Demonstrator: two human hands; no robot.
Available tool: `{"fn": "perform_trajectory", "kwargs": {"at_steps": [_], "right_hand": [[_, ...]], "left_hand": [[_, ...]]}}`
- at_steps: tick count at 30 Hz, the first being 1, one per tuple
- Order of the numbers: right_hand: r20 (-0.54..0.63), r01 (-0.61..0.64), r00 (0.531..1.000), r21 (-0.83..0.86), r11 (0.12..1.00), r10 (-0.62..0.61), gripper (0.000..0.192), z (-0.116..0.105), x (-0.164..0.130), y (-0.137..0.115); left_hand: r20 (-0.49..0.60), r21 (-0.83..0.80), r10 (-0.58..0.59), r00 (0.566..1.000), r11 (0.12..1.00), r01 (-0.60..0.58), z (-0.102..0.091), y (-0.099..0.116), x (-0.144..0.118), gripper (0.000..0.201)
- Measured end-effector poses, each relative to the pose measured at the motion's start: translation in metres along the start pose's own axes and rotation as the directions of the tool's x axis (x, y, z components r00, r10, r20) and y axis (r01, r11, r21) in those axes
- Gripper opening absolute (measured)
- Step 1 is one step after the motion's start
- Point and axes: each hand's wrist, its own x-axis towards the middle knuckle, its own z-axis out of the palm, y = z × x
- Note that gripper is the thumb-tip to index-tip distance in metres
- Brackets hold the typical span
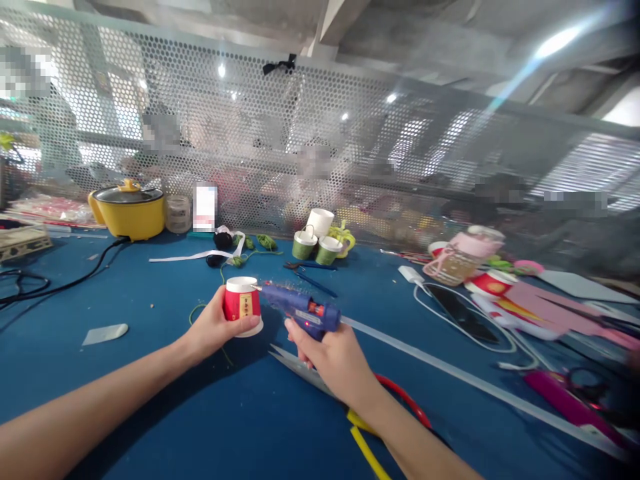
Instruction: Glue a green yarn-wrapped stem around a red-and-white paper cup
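My left grip (216, 325) is closed round the red paper cup (236, 308), thumb laid across its lower front, the other fingers mostly hidden behind it; the cup is held up above the blue table (165, 420), near upright, its white end on top. My right grip (336, 357) is wrapped round the handle of the blue glue gun (300, 312); a red light glows on its body, and the nozzle (256, 288) points at the cup's upper edge; whether the tip touches or only comes close, I cannot tell, nor can I see how hard the trigger is pressed.

To do this well, I should keep the cup still without denting its wall, as paper gives easily; a light, even squeeze should lay a thin bead, and turning the cup is likely steadier than swinging the gun; my left fingers need to stay below the hot tip. The long glue stick (450, 365) trails from the gun's back, so its far end could drag on a tug; the scissors (300, 368) lie open beneath my right grip, so I would keep my wrist high; the green yarn (195, 312) beside my left wrist is best kept clear of drips.
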Motion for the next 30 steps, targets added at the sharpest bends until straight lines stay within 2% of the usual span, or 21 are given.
{"fn": "perform_trajectory", "kwargs": {"at_steps": [30], "right_hand": [[-0.013,0.031,0.999,0.014,0.999,-0.03,0.033,-0.0018,0.0002,0.0007]], "left_hand": [[0.032,-0.061,-0.018,0.999,0.998,0.02,0.0007,0.0031,-0.0014,0.061]]}}
